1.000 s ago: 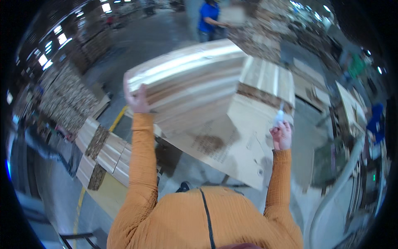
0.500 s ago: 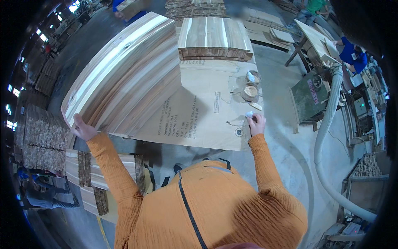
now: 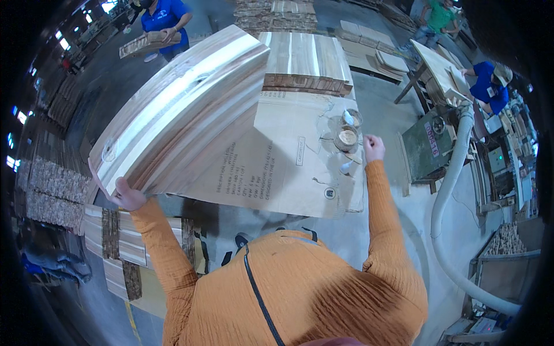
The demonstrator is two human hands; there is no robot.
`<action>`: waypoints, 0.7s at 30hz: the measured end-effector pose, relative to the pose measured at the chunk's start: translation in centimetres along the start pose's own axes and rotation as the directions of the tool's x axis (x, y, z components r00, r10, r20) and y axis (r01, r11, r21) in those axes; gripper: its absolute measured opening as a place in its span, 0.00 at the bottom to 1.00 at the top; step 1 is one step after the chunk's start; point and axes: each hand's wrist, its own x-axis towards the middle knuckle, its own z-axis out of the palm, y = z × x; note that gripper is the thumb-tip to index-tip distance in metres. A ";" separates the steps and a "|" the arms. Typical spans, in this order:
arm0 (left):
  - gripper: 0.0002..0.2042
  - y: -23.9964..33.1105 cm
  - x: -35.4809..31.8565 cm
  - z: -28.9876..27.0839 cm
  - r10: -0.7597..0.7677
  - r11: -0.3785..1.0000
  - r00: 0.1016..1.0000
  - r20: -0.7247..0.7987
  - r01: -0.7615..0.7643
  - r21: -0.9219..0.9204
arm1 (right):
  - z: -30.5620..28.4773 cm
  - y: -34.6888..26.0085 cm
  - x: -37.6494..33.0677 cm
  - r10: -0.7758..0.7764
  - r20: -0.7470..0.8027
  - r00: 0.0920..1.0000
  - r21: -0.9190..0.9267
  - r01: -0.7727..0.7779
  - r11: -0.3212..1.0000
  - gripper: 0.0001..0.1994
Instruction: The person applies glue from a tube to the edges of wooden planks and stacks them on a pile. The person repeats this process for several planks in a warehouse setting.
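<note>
A large striped wooden panel [image 3: 190,95] is held tilted over a printed cardboard sheet [image 3: 271,190]. My left hand [image 3: 128,195] is closed round its near left corner, thumb on top. At the cardboard's right edge, my right hand [image 3: 374,149] is closed beside a round tub of pale paste [image 3: 347,138]; whatever its fingers may hold is hidden. Just behind that tub stands a second tub [image 3: 353,117] with a whitish object in it. A small white-and-bluish piece [image 3: 346,167] lies on the cardboard near my right hand.
A stack of striped panels [image 3: 309,60] sits at the cardboard's far end. More boards [image 3: 133,236] lie low at my left. A person in blue [image 3: 164,23] carries boards at the far left. A grey hose [image 3: 441,213] curves past a green machine [image 3: 427,141] on the right.
My right hand has let go of the small white piece and moved away and to the right, next to the tubs. The panel has shifted slightly right. A person carrying boards has come into view.
</note>
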 end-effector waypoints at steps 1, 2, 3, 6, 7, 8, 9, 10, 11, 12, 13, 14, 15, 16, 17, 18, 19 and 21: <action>0.40 1.6 0.2 1.4 0.082 0.996 0.997 0.005 -0.082 0.019 | 0.4 -0.6 1.4 -0.044 0.018 0.999 -0.118 0.046 0.992 0.08; 0.41 2.6 0.2 2.0 0.074 0.997 0.997 -0.015 -0.074 0.022 | 0.9 -1.2 3.1 -0.093 0.045 0.995 -0.227 0.101 0.969 0.09; 0.41 3.1 0.1 2.1 0.074 0.997 0.997 -0.005 -0.074 0.032 | 1.7 -2.1 4.8 -0.151 0.079 0.985 -0.325 0.169 0.931 0.10; 0.40 3.4 0.5 2.3 0.090 0.995 0.996 0.014 -0.091 0.041 | 2.2 -2.8 8.7 0.148 0.352 0.924 -0.535 0.069 0.842 0.14; 0.40 3.6 0.3 2.2 0.100 0.992 0.995 0.022 -0.101 0.070 | 3.2 -4.1 9.1 0.236 0.396 0.887 -0.563 0.031 0.826 0.14; 0.40 4.3 -0.1 2.5 0.037 0.998 0.999 0.003 -0.037 0.056 | 3.8 -5.1 9.2 0.326 0.431 0.841 -0.599 -0.004 0.801 0.14; 0.40 4.1 -0.2 1.8 0.084 0.988 0.996 -0.013 -0.081 0.133 | 4.2 -5.2 9.2 0.300 0.441 0.846 -0.618 0.043 0.785 0.14; 0.41 3.9 -0.3 1.5 0.086 0.986 0.996 -0.008 -0.084 0.144 | 4.3 -4.7 9.5 0.285 0.438 0.853 -0.646 0.078 0.759 0.14; 0.41 3.6 -0.2 1.6 0.083 0.989 0.997 0.001 -0.083 0.126 | 3.9 -3.6 10.2 0.316 0.414 0.854 -0.642 0.028 0.766 0.14; 0.42 3.6 -0.1 1.8 0.078 0.993 0.997 -0.004 -0.077 0.084 | 3.7 -2.5 10.8 0.351 0.395 0.849 -0.639 -0.021 0.769 0.14; 0.42 3.9 -0.1 1.7 0.070 0.995 0.998 -0.004 -0.070 0.069 | 4.0 -2.4 10.7 0.317 0.388 0.866 -0.595 -0.027 0.803 0.14; 0.43 4.2 -0.2 1.7 0.061 0.997 0.998 -0.001 -0.060 0.047 | 4.1 -2.0 10.4 0.288 0.374 0.882 -0.552 -0.038 0.833 0.14; 0.44 4.4 -0.3 1.8 0.066 0.996 0.998 -0.004 -0.065 0.054 | 4.2 -1.7 9.9 0.264 0.359 0.895 -0.506 -0.051 0.861 0.14; 0.44 4.6 -0.6 1.8 0.069 0.996 0.998 -0.008 -0.069 0.057 | 4.1 -1.3 9.3 0.211 0.327 0.921 -0.423 -0.057 0.904 0.15; 0.45 4.8 -0.6 2.0 0.079 0.995 0.997 -0.008 -0.079 0.059 | 4.0 -1.6 9.0 0.216 0.333 0.918 -0.383 -0.077 0.920 0.15; 0.46 5.0 -1.1 1.9 0.046 0.998 0.999 -0.004 -0.046 0.037 | 3.9 -1.9 8.5 0.223 0.342 0.913 -0.345 -0.098 0.933 0.15; 0.47 5.2 -1.3 1.8 0.053 0.998 0.998 -0.019 -0.052 0.043 | 3.9 -2.2 8.1 0.230 0.350 0.908 -0.308 -0.120 0.944 0.16; 0.47 5.3 -1.4 2.2 0.063 0.998 0.997 -0.034 -0.063 0.020 | 3.7 -3.3 9.1 0.281 0.454 0.845 -0.483 -0.032 0.875 0.15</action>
